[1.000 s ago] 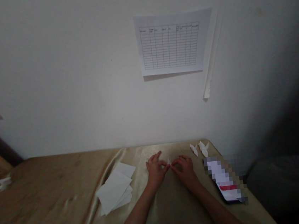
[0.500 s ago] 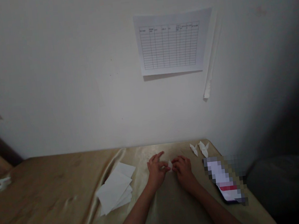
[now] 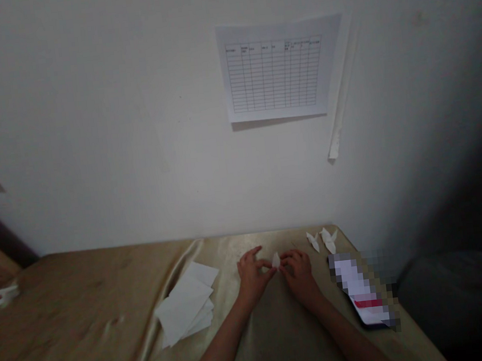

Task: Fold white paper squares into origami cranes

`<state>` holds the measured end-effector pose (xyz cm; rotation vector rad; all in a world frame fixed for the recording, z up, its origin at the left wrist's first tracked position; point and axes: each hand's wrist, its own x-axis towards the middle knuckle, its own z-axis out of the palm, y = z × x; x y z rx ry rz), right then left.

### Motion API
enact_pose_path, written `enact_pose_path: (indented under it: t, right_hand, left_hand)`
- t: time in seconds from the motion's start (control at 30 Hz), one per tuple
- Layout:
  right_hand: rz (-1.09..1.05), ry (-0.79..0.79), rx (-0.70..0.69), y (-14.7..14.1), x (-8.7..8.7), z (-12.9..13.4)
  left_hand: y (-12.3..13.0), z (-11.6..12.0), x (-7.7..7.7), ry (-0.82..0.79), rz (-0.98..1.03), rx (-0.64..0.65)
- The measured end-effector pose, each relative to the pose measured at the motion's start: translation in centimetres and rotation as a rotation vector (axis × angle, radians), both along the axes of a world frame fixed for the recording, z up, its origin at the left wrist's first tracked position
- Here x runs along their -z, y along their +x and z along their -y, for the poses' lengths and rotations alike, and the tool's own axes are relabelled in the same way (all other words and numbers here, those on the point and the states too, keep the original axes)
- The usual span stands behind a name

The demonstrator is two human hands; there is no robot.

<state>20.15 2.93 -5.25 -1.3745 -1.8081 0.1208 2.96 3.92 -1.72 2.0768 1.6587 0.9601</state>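
Between my two hands, a small piece of folded white paper is held just above the cloth-covered table. My left hand pinches its left side between thumb and index finger, with the other fingers stretched away. On the opposite side, my right hand grips the paper with thumb and fingertips, the remaining fingers curled. Two white origami birds, a smaller one and a larger one, lie beyond my right hand near the table's back right corner. The exact folds of the held paper are too small to make out.
Left of my hands lies a fanned stack of white paper sheets. A phone, partly blurred, rests near the right edge of the table. Behind the table rises a wall with a printed chart on it.
The folded paper has turned and risen slightly between my fingers and now shows a taller, wider face. My right hand has shifted a little to the right.
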Motion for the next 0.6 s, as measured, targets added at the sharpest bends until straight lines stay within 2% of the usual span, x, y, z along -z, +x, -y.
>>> enact_pose_path:
  t: [0.3,0.6]
  right_hand:
    - [0.072,-0.071,-0.033,-0.27,0.21,0.15]
    - [0.05,-0.124,0.002,-0.38,-0.07,0.19]
  left_hand:
    - [0.29,0.48,-0.61,-0.058,-0.046,-0.019]
    - [0.25,0.43,-0.89,-0.045,-0.034,-0.017]
